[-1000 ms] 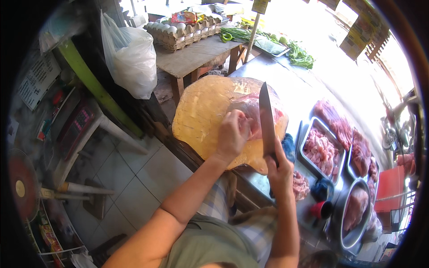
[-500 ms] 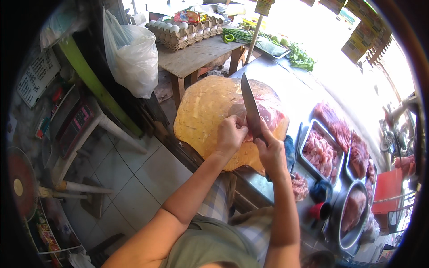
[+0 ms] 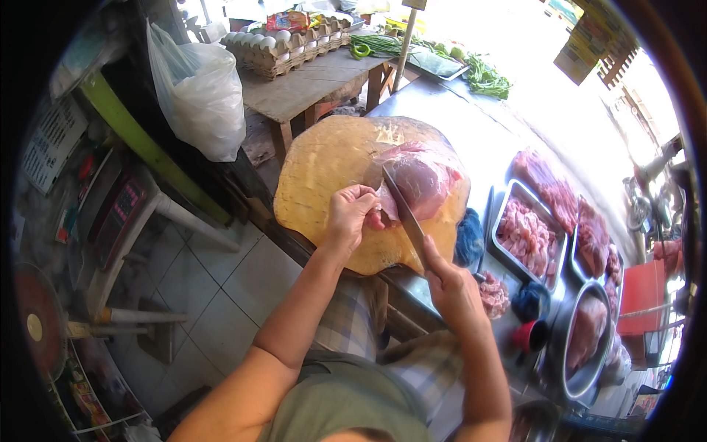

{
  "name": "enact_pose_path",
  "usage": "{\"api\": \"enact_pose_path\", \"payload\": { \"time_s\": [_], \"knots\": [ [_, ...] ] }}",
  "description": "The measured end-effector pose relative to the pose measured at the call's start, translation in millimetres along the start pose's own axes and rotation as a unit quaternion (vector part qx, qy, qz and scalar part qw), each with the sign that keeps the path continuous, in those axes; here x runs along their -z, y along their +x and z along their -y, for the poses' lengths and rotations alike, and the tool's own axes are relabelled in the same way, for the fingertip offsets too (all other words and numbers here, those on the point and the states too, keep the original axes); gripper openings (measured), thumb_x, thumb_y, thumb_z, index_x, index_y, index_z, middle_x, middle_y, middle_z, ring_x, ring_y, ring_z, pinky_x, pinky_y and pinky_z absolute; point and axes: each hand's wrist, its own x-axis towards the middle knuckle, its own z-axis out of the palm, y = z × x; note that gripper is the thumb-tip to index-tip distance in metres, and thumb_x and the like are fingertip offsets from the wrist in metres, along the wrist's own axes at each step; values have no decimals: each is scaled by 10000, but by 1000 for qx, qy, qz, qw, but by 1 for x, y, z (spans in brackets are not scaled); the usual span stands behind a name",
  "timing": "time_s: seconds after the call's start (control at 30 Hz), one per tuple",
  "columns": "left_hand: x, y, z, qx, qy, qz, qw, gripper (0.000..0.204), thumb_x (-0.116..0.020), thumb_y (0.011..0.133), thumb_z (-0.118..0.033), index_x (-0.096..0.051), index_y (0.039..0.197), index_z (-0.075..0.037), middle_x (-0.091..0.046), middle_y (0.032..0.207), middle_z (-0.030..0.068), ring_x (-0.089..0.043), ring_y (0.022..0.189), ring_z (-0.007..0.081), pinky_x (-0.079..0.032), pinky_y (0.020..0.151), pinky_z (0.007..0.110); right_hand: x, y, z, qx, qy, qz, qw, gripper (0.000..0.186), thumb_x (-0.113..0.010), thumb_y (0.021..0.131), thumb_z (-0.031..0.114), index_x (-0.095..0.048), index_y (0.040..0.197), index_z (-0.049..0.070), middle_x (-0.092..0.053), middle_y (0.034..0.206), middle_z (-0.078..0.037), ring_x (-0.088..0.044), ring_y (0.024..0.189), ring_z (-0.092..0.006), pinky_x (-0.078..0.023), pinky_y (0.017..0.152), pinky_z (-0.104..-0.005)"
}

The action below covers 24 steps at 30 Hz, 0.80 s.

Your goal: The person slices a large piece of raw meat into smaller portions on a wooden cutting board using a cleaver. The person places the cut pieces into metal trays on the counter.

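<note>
A large piece of raw meat (image 3: 426,184) lies on the right half of a thick, rounded wooden chopping board (image 3: 313,177). My right hand (image 3: 451,286) is closed around the handle of a long kitchen knife (image 3: 403,206). Its blade slants up to the left, against the meat's left side. With fingers pinched, my left hand (image 3: 352,211) grips the meat's near left edge, where a flap and a small reddish bit hang by the fingertips.
Right of the board stand a metal tray of sliced meat (image 3: 524,239), a meat slab (image 3: 545,188), a metal bowl (image 3: 608,346) with meat, and a red cup (image 3: 529,335). Egg trays (image 3: 287,53) rest on a wooden table beyond. A white plastic bag (image 3: 202,103) hangs at left.
My right hand has drawn the knife back toward me and lowered it, so its tip now lies at the meat's left side. My left hand has shifted slightly left, still pinching the edge.
</note>
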Motion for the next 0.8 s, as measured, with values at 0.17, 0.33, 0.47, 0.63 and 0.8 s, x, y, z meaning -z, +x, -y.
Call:
{"api": "enact_pose_path", "payload": {
  "time_s": [0.17,0.33,0.47,0.63,0.8],
  "knots": [
    [25,-6,-17,-15,307,-36,951,94,-555,931,3,-643,903,22,-632,706,45,-602,555,115,-543,525,262,38,-43,0,-60,-21,83,995,628,-649,877,26,-534,1482,152,-678,871,-248,-685,785,-397,-526,757,-443],
    [2,8,-13,-202,454,-62,866,87,-625,887,-10,-671,945,35,-708,831,122,-696,780,187,-551,714,324,51,-42,4,-38,36,1,999,634,-655,889,41,-517,1498,148,-675,878,-253,-675,773,-395,-518,748,-421],
    [-24,16,-5,-166,498,-80,847,128,-700,860,-48,-695,964,27,-732,850,145,-716,788,197,-555,723,333,16,24,15,29,97,-100,990,629,-642,905,54,-489,1511,127,-675,999,-308,-687,879,-440,-528,786,-437],
    [-18,20,-6,-119,441,-80,886,143,-727,841,-96,-706,909,28,-722,782,192,-728,748,323,-568,732,389,-11,85,32,-24,23,-44,998,631,-663,897,77,-507,1502,164,-675,962,-314,-682,896,-455,-530,799,-462],
    [3,31,3,-64,333,-52,939,86,-652,863,-33,-684,883,44,-700,751,80,-680,669,139,-522,600,277,-21,83,24,-10,16,-49,999,633,-662,889,55,-520,1495,167,-666,922,-318,-681,856,-453,-528,792,-455]
  ]
}}
